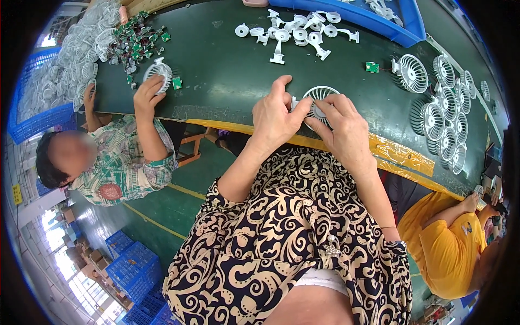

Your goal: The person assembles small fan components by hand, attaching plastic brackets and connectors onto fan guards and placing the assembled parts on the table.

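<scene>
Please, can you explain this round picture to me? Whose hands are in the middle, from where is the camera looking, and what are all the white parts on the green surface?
The camera sits on a person's head and looks down through a very wide lens, which bends the straight edges. The left hand and right hand in the middle are that person's own; together they hold a white round fan grille on the green belt. More grilles lie at the right, white plastic brackets above. A co-worker's hand at the left holds another grille.
</scene>
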The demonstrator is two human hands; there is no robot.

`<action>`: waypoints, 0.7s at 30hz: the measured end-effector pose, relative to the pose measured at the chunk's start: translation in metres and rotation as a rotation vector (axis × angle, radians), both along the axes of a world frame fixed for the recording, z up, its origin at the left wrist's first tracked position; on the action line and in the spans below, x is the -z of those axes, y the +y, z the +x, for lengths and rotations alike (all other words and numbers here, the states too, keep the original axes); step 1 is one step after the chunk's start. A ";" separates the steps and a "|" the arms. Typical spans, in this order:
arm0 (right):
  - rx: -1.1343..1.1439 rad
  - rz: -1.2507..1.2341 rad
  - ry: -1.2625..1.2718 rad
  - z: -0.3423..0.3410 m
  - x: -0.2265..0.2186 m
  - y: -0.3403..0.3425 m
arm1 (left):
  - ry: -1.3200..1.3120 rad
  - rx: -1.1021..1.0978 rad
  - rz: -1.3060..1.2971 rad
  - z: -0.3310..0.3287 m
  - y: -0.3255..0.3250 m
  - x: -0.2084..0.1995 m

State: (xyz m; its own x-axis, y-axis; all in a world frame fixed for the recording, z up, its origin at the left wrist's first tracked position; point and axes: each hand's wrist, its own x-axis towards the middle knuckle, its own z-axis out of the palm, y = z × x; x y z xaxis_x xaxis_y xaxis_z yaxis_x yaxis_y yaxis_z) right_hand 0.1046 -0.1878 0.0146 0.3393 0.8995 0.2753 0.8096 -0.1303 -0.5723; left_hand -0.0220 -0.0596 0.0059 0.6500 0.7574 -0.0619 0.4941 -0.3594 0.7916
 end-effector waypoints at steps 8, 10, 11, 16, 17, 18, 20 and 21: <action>-0.005 0.058 -0.052 0.001 0.002 -0.006 | -0.077 -0.010 0.046 0.001 -0.006 0.009; -0.033 0.003 -0.064 0.003 0.002 -0.011 | -0.085 -0.005 0.034 -0.002 -0.004 0.012; -0.034 -0.028 -0.083 0.004 0.004 -0.014 | -0.084 0.014 0.023 -0.002 -0.003 0.011; 0.114 -0.022 -0.102 0.028 0.001 -0.039 | -0.217 0.060 -0.003 -0.004 0.013 0.003; 0.172 -0.019 -0.146 0.036 0.001 -0.046 | -0.188 0.028 0.036 -0.011 0.023 0.002; 0.242 -0.009 -0.123 0.046 0.000 -0.055 | -0.216 -0.026 0.089 -0.016 0.033 0.004; 0.412 -0.039 -0.152 0.063 -0.002 -0.073 | -0.179 -0.159 0.234 -0.033 0.053 0.003; 0.486 -0.055 -0.202 0.074 -0.001 -0.083 | -0.149 -0.207 0.337 -0.043 0.066 0.005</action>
